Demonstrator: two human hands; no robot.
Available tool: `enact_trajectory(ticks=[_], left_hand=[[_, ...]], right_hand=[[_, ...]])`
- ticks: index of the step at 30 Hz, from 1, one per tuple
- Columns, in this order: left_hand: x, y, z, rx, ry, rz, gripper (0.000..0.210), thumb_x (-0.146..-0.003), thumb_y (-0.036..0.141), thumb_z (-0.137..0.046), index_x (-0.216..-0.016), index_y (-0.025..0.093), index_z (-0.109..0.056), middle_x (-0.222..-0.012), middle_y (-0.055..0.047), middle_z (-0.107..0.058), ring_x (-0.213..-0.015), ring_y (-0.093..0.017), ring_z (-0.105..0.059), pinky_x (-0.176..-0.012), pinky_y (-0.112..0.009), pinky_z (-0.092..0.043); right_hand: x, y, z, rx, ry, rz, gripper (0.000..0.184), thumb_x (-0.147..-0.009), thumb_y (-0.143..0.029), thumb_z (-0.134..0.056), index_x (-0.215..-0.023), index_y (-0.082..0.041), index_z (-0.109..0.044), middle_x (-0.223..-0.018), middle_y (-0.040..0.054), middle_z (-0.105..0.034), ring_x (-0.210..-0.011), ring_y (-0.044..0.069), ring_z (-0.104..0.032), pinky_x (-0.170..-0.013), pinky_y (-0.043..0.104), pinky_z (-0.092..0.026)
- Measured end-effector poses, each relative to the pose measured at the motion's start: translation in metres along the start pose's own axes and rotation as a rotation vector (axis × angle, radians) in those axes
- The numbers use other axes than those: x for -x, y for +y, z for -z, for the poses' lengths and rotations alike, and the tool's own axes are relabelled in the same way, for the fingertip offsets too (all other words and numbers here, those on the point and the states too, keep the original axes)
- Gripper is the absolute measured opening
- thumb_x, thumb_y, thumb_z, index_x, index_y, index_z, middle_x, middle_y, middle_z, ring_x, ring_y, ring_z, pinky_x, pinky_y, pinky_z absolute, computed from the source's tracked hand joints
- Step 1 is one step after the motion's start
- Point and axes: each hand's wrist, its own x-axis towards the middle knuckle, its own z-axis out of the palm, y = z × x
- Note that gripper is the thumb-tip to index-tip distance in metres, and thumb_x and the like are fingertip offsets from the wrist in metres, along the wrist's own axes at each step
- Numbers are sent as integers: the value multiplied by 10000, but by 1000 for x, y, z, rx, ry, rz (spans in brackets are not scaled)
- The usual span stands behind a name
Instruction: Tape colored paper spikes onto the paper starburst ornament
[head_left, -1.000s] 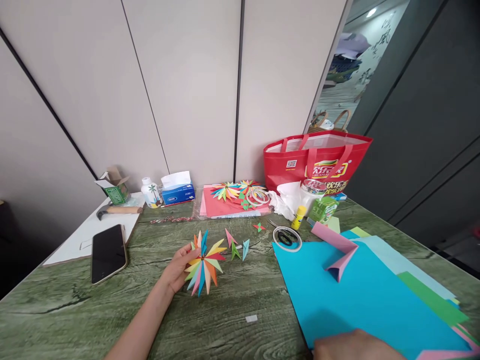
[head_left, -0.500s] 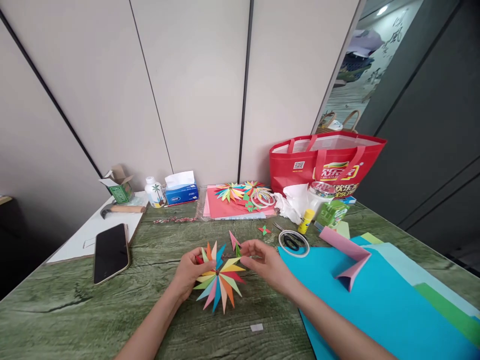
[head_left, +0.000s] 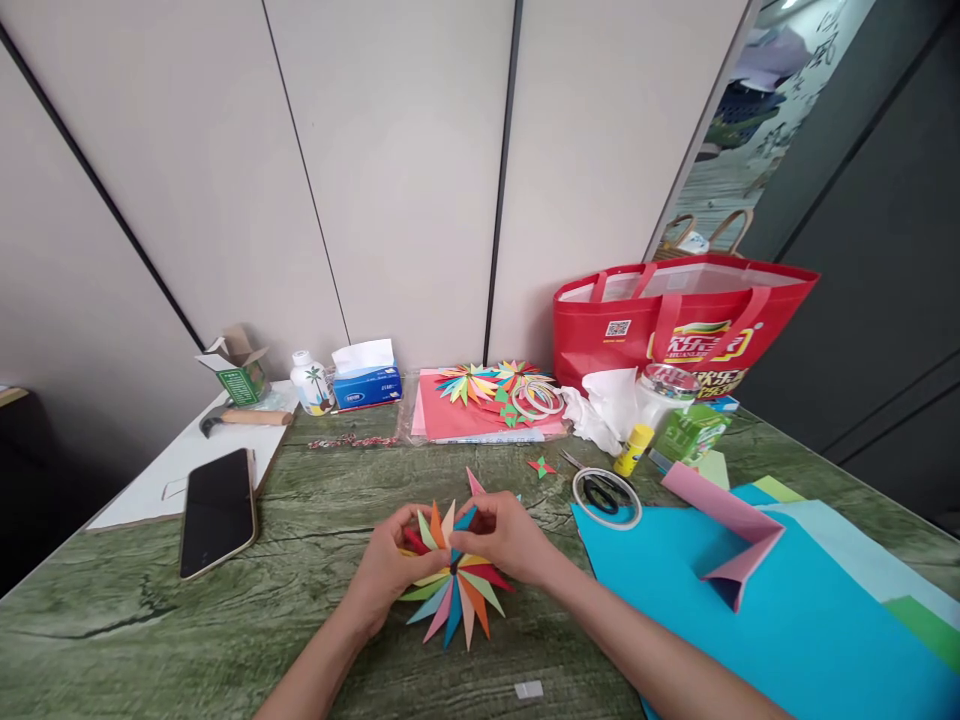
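Note:
A many-coloured folded paper star [head_left: 466,590] with pointed rays is held low over the table, in front of me. My left hand [head_left: 390,560] grips its left side, the thumb lying across the rays near the centre. On the upper right, my right hand [head_left: 499,535] pinches a blue ray between thumb and fingers. A pink paper point [head_left: 475,482] sticks up just behind my right hand; whether it joins the star is hidden. A small strip of whitish paper or tape [head_left: 529,690] lies on the table below the star.
Right of my hands lie scissors [head_left: 600,492] with a white tape ring [head_left: 637,510], a yellow glue stick [head_left: 634,450], blue paper sheets [head_left: 720,620] and a folded pink strip [head_left: 742,530]. Finished stars [head_left: 466,384] lie at the back. A phone [head_left: 217,510] and hammer [head_left: 251,418] are left.
My right hand has moved left onto the star's upper rays and now pinches a blue one. The rays at the top stand closer together. The view has shifted slightly.

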Motion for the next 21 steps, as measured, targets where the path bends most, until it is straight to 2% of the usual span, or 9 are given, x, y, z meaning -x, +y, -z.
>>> enact_trajectory(ticks=[6,12,17,21], left_hand=[[-5,-8,2,29,5,44,260,-434,241,-817,-605,138,-651,-557,-2,-672,-491,-125,-569,-500,-207,-424],[-6,-10,3,13,43,80,274,-443,231,-815,-649,133,-663,-575,-21,-684,-505,-142,-585,-511,-223,-443],[-4,-7,0,2,17,77,250,-447,207,-812,-635,139,-663,-595,-22,-690,-532,-152,-601,-518,-215,-445],[-5,-10,-1,15,7,100,271,-444,213,-817,-655,143,-662,-621,-25,-700,-553,-154,-610,-537,-216,-454]], right_hand=[[-7,3,-6,44,15,4,112,-611,-202,-640,-559,-151,-553,-509,-44,-505,-491,79,-421,-471,186,-329],[-8,0,-6,-44,-81,-15,159,-640,-278,-659,-604,-146,-579,-531,-27,-544,-490,86,-430,-463,192,-317],[-6,2,-7,-41,-42,-61,250,-620,-321,-680,-523,-152,-523,-478,-43,-481,-461,77,-382,-442,196,-276],[-8,5,-2,0,-62,-47,263,-623,-351,-686,-542,-145,-546,-466,-51,-461,-454,70,-359,-433,190,-258]])
